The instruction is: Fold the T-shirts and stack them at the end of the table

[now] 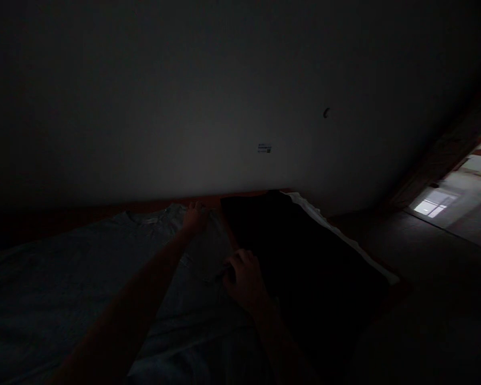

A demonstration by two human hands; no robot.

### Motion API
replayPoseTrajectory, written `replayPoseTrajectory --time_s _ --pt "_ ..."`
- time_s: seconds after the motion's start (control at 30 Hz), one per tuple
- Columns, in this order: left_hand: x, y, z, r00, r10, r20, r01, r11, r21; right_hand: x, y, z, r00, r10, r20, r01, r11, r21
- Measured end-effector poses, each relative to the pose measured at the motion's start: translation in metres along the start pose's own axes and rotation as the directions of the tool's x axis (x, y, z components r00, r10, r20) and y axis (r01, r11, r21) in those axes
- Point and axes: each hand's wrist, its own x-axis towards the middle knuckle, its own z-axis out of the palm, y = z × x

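Observation:
A grey T-shirt lies spread out, its neckline toward the wall. My left hand is at the shirt's far edge near the sleeve, its fingers bent down onto the cloth. Lower and to the right, my right hand has its fingers curled on the sleeve's edge, pinching the fabric. Dim light hides the exact grip of the left fingers. Just right of the shirt lies a black cloth, with white fabric showing along its right side.
A plain wall rises behind the clothes, with a small printed label and a dark hook-like mark. A reddish-brown surface shows beneath the garments. At the right, a doorway opens onto a floor with reflected window light.

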Motion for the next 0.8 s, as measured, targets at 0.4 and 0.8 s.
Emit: replayPoseTrajectory --time_s 0.4,0.8 --pt "-0.068 -0.021 -0.025 0.91 0.352 0.218 -0.384 0.915 0.126 -0.001 -0.009 -0.007 0.97 -0.242 0.028 0.236 0.962 0.137" --pt "-0.048 0.001 0.014 0.898 0.377 0.229 -0.372 0.926 -0.065 0.001 -0.002 -0.001 0.996 -0.083 0.042 0.077 0.989 0.128"
